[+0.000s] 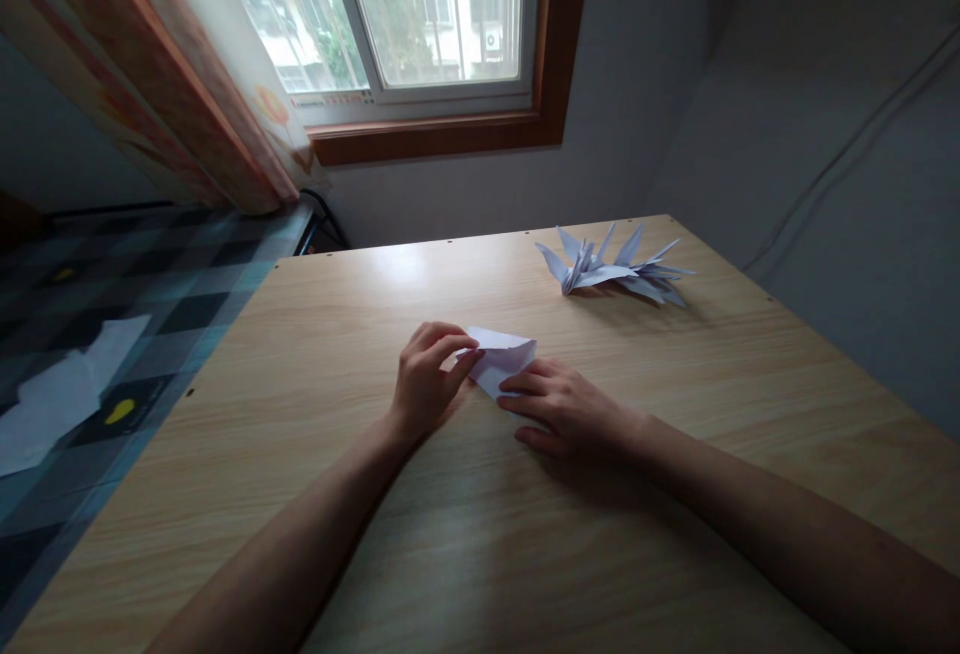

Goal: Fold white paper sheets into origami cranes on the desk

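Observation:
A small folded white paper (501,354) lies on the wooden table (345,314) in front of me. My left hand (426,384) pinches the paper's left edge, with fingers curled on a fold. My right hand (564,409) lies with its fingers pressed flat on the paper's lower right part, holding it against the table. Both forearms reach in from the bottom of the view.
Several finished folded paper cranes (615,269) lie in a pile at the table's far right. A bed with a checked cover (135,304) and loose white sheets (64,389) is on the left. A window and curtain stand behind the table, a grey wall on the right.

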A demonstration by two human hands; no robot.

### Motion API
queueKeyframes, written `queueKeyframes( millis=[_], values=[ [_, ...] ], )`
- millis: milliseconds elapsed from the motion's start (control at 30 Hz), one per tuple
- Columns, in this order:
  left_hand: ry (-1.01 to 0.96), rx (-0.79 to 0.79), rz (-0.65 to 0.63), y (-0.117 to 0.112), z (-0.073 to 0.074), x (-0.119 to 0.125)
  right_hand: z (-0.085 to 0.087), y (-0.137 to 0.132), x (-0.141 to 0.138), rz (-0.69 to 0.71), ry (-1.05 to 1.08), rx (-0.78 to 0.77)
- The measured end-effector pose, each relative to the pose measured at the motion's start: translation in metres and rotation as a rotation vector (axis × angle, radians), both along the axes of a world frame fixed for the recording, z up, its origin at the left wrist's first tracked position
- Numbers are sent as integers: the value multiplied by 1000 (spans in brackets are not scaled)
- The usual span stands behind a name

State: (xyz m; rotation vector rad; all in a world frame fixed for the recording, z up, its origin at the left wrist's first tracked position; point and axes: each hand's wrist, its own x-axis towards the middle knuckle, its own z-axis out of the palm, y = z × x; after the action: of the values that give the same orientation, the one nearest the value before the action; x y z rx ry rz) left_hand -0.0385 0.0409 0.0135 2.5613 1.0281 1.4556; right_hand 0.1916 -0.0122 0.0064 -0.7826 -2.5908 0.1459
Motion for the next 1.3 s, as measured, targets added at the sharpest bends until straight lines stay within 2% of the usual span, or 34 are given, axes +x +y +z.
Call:
queueKeyframes(
  millis=[167,400,667,767,833,933,1000,1033,1133,1300],
  values=[
    [53,-23,-34,-5,2,4,2,-3,-3,8,-38,-14],
    [-81,-200,145,-5,3,5,5,-7,-7,26,-39,-23],
    [-94,-322,170,-8,8,8,7,-8,-6,13,-47,-43],
    [-136,-330,211,-5,7,7,7,-9,-6,15,-60,-61],
    [-150,-253,213,-5,7,5,6,-9,-7,5,-67,-72],
    [-67,52,132,-10,7,2,4,-8,-9,-34,-83,-75],
    [89,227,-4,-15,7,0,3,-6,-10,-90,-99,-69],
    [185,260,-81,-18,8,-1,3,-6,-11,-126,-104,-66],
    [423,165,-222,-20,10,0,4,-6,-13,-223,-101,-63],
    [533,-81,-217,-12,9,2,9,-8,-12,-231,-63,-80]
  ],
)
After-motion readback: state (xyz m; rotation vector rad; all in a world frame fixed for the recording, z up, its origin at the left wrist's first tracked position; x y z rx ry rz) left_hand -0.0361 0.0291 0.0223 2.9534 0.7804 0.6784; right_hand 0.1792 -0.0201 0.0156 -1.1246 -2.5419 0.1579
